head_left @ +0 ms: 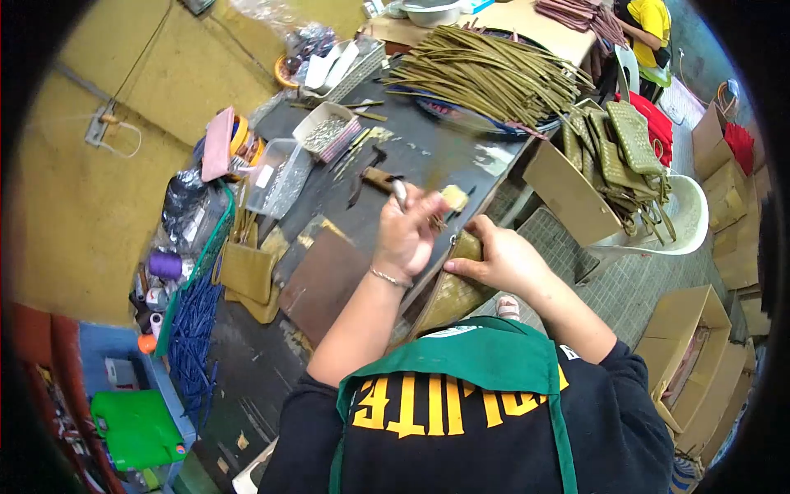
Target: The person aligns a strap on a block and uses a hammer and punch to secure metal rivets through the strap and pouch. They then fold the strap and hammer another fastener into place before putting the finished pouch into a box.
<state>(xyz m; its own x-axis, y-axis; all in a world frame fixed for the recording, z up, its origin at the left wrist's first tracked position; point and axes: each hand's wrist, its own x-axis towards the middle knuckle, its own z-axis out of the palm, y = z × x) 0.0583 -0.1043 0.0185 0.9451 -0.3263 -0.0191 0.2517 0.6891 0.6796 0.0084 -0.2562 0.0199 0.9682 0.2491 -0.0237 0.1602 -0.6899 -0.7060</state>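
My left hand (409, 231) is raised over the dark workbench (271, 354), its fingers closed round a small tool with a pale, rounded end (400, 193). Something blurred and yellowish (454, 197) shows just beyond its fingertips. My right hand (499, 257) grips an olive woven piece (453, 298) at the bench edge, thumb and fingers pressed on its upper end. A hammer (380, 179) lies on the bench behind my left hand. A brown square board (324, 284) rests left of my left forearm.
Olive strips (485, 74) are heaped on a round tray at the back. Woven pouches (617, 148) fill a white chair (687, 218) at right. A box of metal bits (326, 132) and a clear container (278, 177) stand behind. A person in yellow (650, 25) sits far right.
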